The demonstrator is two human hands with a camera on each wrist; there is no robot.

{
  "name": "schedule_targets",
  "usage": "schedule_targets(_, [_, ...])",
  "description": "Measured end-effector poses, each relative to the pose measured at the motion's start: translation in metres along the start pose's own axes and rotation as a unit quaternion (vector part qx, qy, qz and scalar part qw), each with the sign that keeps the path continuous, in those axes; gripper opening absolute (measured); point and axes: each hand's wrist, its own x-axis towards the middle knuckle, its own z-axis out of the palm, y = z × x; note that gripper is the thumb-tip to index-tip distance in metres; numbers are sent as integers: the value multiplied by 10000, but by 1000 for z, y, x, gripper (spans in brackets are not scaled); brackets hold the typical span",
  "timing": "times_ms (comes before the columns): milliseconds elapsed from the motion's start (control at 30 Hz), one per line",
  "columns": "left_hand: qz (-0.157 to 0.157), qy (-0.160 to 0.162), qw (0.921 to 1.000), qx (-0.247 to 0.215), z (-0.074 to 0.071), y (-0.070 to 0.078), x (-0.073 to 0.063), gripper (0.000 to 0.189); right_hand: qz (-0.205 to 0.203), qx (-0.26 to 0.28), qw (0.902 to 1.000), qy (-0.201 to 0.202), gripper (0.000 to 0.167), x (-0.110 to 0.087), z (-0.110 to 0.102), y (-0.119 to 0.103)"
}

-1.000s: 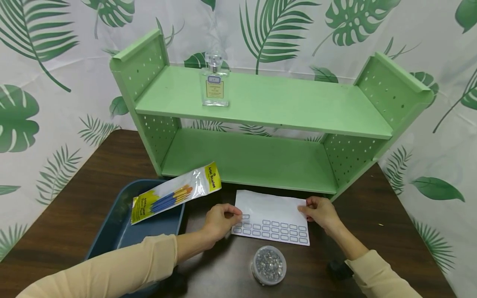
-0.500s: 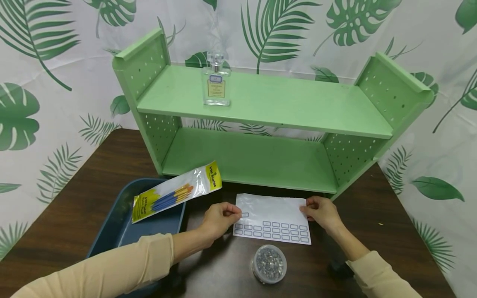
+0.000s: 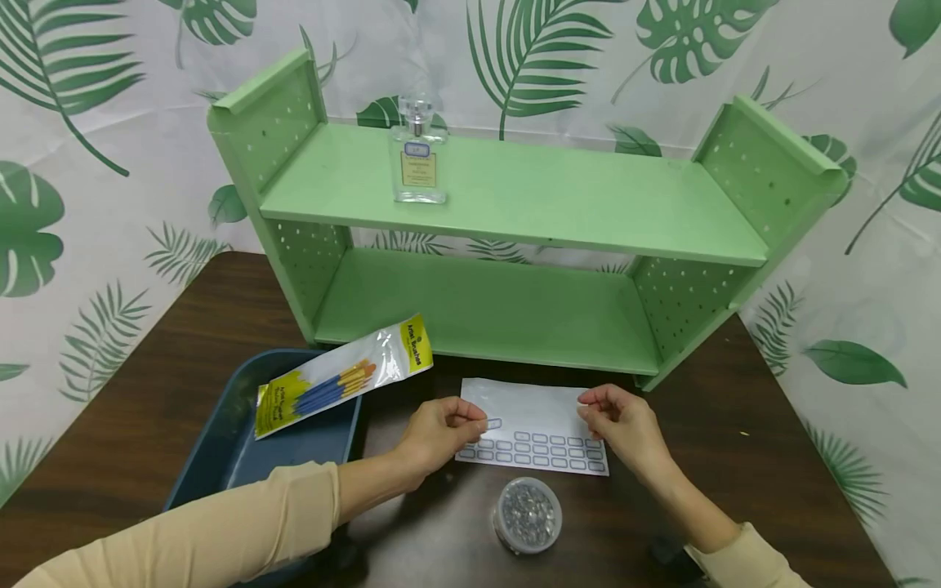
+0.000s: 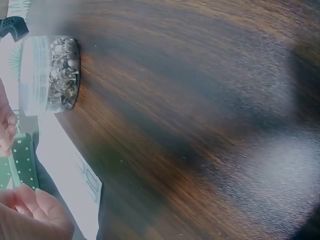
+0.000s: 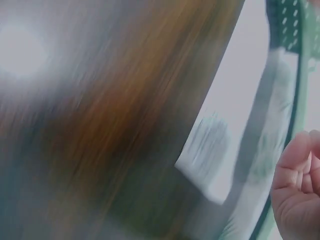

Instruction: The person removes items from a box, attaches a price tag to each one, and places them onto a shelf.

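Note:
A white sheet of small blue-bordered label stickers (image 3: 532, 402) lies on the table before the shelf; printed labels fill its near rows. My left hand (image 3: 441, 433) pinches one small label (image 3: 494, 424) by its left end, over the sheet's left part. My right hand (image 3: 625, 429) hovers at the sheet's right edge, thumb and forefinger a little apart with nothing between them. In the left wrist view my left fingers (image 4: 42, 205) are bent beside the sheet. On the green shelf (image 3: 559, 192) stands a clear perfume bottle (image 3: 418, 167) with a similar label on its front.
Nearer me on the table is a round clear tub of silvery metal pieces (image 3: 527, 516). At the left, a packet of artist brushes (image 3: 341, 380) lies across a dark blue bin (image 3: 243, 408). The two-tier shelf's right side panel (image 3: 691, 310) rises behind my right hand.
My left hand has moved slightly right with the label. The right hand has let go of the sheet's right edge and drawn a little left. The sheet has shifted slightly.

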Motion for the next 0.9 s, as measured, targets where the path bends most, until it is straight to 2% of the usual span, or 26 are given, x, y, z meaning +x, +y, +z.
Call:
schedule_targets(100, [43,-94,9999,-111,3,3,-1,14,-181,329,9990,-251,12,-6,11,-14])
schedule_targets(367, [190,-427,9986,-251,11,4,-3,14,-134,1248,9883,-870,18,-18,31,-30])
schedule_targets(667, [399,-659,9964,-343,19,5,-7,13,-55,1233,9879,-938,13,-28,36,-38])
schedule_targets(900, [653,-784,9948,3,22,6,-9,12,-175,1075,9903,-866,10,-36,34,-40])
